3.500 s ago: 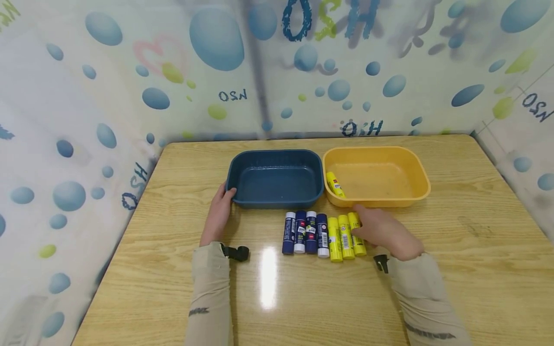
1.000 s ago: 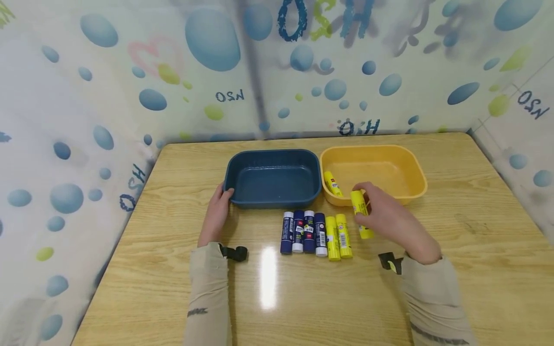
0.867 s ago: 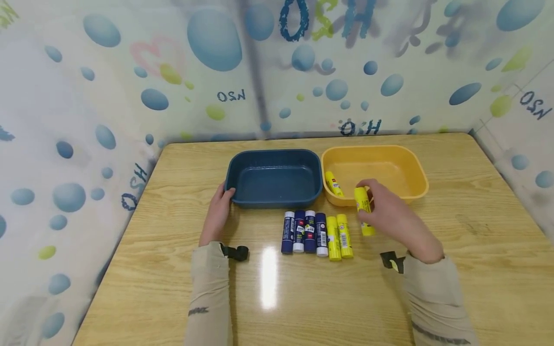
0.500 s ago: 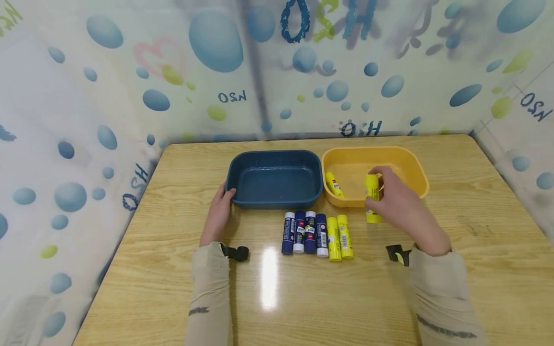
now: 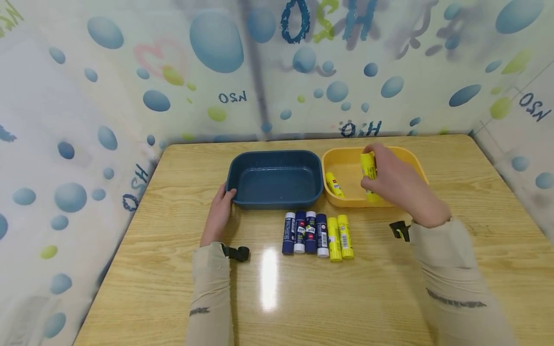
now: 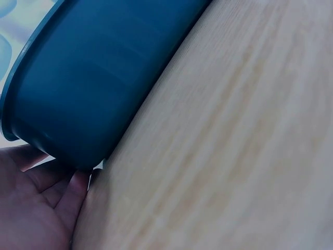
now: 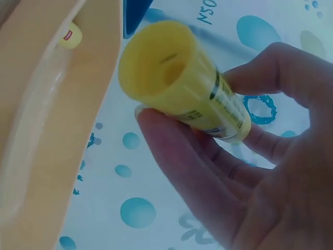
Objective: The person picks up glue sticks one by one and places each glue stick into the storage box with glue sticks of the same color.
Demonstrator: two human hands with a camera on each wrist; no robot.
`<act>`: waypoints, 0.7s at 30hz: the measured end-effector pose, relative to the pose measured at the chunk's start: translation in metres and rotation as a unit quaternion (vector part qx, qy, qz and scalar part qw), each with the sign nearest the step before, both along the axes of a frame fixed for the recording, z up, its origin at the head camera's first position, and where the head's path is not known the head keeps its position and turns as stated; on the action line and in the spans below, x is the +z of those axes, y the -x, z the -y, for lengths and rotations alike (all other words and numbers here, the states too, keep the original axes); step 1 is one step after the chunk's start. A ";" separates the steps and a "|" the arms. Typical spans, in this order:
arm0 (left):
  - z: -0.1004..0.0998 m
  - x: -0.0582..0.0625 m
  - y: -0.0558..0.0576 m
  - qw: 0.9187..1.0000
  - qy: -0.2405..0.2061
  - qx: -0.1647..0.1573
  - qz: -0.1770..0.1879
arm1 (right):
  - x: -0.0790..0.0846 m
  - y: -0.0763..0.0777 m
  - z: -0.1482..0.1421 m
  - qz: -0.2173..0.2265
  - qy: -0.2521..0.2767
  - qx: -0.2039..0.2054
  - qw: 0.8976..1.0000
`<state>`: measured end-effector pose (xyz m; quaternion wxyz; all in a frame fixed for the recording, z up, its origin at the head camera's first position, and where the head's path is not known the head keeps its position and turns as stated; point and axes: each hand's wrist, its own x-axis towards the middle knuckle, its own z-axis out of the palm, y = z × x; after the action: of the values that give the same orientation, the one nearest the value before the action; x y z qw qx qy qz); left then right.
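Yellow glue stick (image 5: 368,166), slightly tilted, lies right of centre in the head view, against the opening of the yellow tray (image 5: 352,203). The right hand (image 5: 398,185) pinches it between thumb and fingers; the right wrist view shows its hollow end pointing to the upper left, near the tray wall. A second stick (image 5: 335,185) leans at the tray's left end. Below the trays, at the centre of the frame, two yellow sticks (image 5: 344,238) and four blue sticks (image 5: 309,233) lie side by side on the wooden tabletop (image 5: 164,288). Farther left, the left hand (image 5: 218,211) holds the near left corner of the blue tray (image 5: 277,205) with thumb and fingers. Likely faults: the held stick's lower end could catch the near rim if the hand is too low, its clearance being impossible to tell; a loose pinch could let the smooth barrel turn or slip; release from too high could make it bounce or roll against the second stick; a tug by the left hand could shift the blue tray.
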<state>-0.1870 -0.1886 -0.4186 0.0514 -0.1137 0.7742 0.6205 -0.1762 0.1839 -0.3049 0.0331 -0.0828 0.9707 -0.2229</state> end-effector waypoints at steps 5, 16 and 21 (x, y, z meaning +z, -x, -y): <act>0.005 -0.014 0.006 1.000 0.008 0.003 -0.005 | 0.006 0.016 0.004 0.008 -0.006 0.027 1.000; 0.007 -0.017 0.007 1.000 0.007 0.005 -0.008 | 0.010 0.040 0.011 0.035 -0.026 0.061 0.997; 0.006 -0.014 0.006 1.000 0.006 0.007 -0.004 | 0.011 0.054 0.014 0.036 -0.026 0.089 0.995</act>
<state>-0.1930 -0.1943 -0.4326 0.0434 -0.1167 0.7772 0.6169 -0.2300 0.1701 -0.2944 0.0895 -0.1596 0.9633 -0.1965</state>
